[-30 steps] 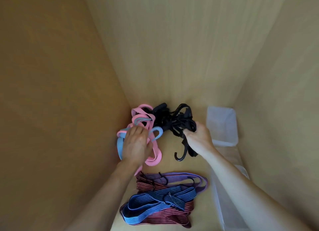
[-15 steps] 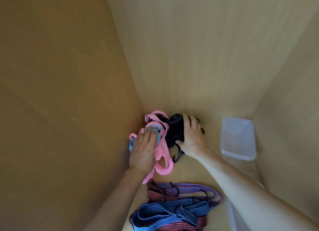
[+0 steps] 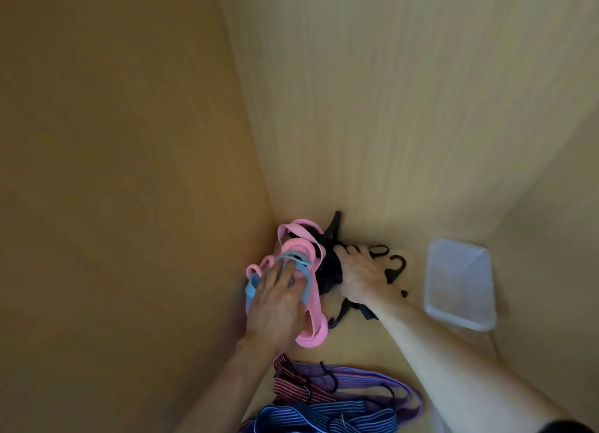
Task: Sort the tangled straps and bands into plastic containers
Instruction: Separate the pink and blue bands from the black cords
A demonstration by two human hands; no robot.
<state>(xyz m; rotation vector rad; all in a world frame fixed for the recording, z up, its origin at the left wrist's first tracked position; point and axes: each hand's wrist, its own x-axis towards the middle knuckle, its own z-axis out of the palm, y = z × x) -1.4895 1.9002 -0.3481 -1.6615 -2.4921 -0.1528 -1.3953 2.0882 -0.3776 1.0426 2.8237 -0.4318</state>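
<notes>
1. Head view: the left hand (image 3: 278, 300) lies flat, fingers straight and spread, pressing on the pink bands (image 3: 312, 322) and a blue band (image 3: 251, 287) looped among them.
2. The right hand (image 3: 359, 274) sits just right of the left, its fingers and thumb curled round the black straps (image 3: 329, 270).
3. The black straps touch the pink bands between the two hands. Black hooks (image 3: 397, 265) stick out right of the right hand.
4. A clear container (image 3: 460, 283) stands well right of the right hand, apart from the hooks.
5. Striped cords (image 3: 324, 419), blue, red and purple, lie in a heap below the hands, between the forearms.
6. Wooden walls (image 3: 129, 173) rise left of, behind and right of the hands.
</notes>
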